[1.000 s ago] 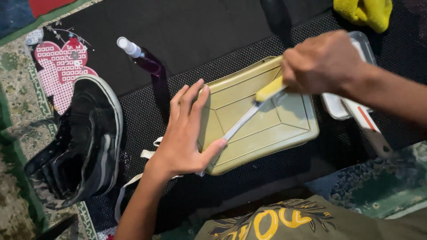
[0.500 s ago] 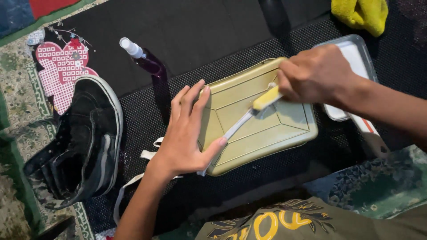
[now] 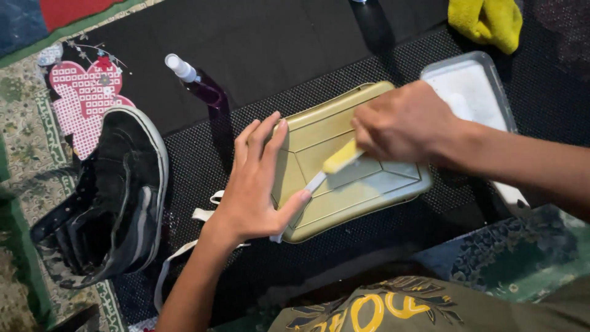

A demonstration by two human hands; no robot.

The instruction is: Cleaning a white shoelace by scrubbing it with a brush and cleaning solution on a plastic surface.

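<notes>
My left hand (image 3: 255,184) lies flat on the left end of a gold rectangular tray (image 3: 375,193), fingers spread. Its thumb pins a white shoelace (image 3: 314,182) against the tray. The shoelace's loose end (image 3: 175,261) trails from under my wrist across the black mesh mat. My right hand (image 3: 402,123) is over the middle of the tray, closed on a yellow brush (image 3: 340,160). The brush presses on the stretched shoelace, a short way from my left thumb.
A black high-top shoe (image 3: 117,197) lies on its side at the left. A spray bottle (image 3: 195,81) lies behind the tray. A white shallow tray (image 3: 470,89) and a yellow cloth (image 3: 488,21) are at the back right. A patterned rug edges the mat.
My right hand has slid the brush to the left and nearer, along the shoelace toward my left hand. My left hand has stayed on the tray.
</notes>
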